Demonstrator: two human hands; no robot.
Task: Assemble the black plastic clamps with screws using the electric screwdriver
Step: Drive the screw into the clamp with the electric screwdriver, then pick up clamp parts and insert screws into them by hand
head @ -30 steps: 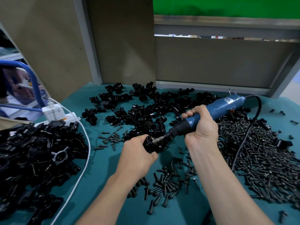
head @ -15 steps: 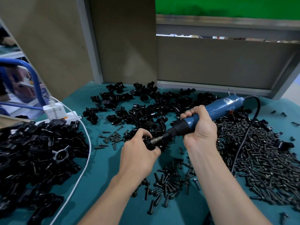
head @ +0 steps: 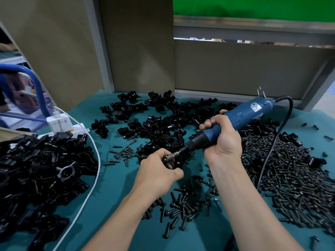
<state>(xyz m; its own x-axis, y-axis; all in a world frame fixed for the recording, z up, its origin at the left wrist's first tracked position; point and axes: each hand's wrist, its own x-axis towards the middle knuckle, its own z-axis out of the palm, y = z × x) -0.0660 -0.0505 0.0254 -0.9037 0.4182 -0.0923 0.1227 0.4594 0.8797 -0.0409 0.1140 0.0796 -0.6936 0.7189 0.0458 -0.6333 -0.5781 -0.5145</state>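
Note:
My left hand [head: 157,172] grips a small black plastic clamp [head: 170,162] just above the teal table, its fingers curled round it. My right hand [head: 222,140] is wrapped round the blue electric screwdriver [head: 233,121], which slants down to the left. The screwdriver's metal bit [head: 176,154] meets the clamp at its top. Most of the clamp is hidden by my fingers. Loose black screws [head: 183,205] lie below my hands.
A heap of loose clamp parts [head: 157,122] fills the table's far middle. Assembled clamps [head: 39,171] are piled at the left, beside a white power strip [head: 63,125] and white cable [head: 90,187]. A big pile of screws [head: 293,180] lies right, crossed by the screwdriver's black cord [head: 268,156].
My left hand has shifted its hold on the clamp, with the fingers now curled over its top. The screwdriver stays on the clamp at nearly the same angle.

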